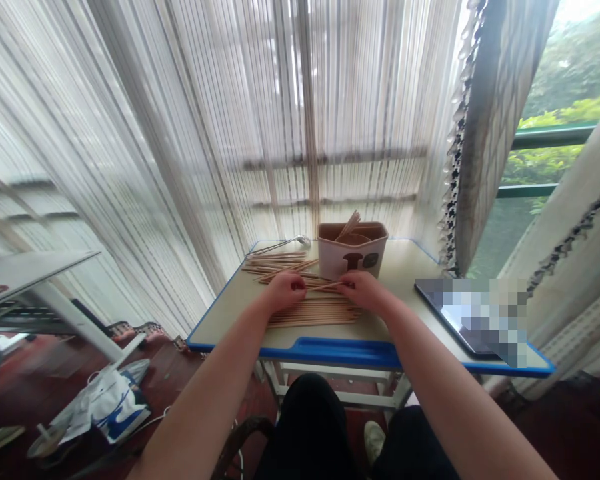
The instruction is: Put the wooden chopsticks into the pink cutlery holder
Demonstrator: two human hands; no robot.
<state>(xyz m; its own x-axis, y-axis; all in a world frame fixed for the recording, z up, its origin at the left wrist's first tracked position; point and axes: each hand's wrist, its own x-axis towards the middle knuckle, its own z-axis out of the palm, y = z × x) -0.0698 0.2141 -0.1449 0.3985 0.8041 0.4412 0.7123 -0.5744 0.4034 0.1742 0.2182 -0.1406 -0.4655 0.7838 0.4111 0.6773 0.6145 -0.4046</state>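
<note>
My left hand (286,291) and my right hand (363,291) are over the middle of the desk, fingers closed. Between them a wooden chopstick (325,287) lies nearly level, one end at each hand's fingertips. Just below, on the desktop, a row of several chopsticks (320,313) is lined up side by side. Beyond my left hand is a looser pile of chopsticks (275,263), some crossing others. A pale bin with a brown inside (336,259) stands behind my right hand. More thin sticks (349,225) lean out of its top.
The desk (220,317) has a blue rim. At its back left lies a metal ladle (303,240). A dark-edged tablet (460,320), partly blurred out, rests at the right. Striped curtains (280,120) hang behind. Another table (35,270) stands at left, with bags (107,403) on the floor.
</note>
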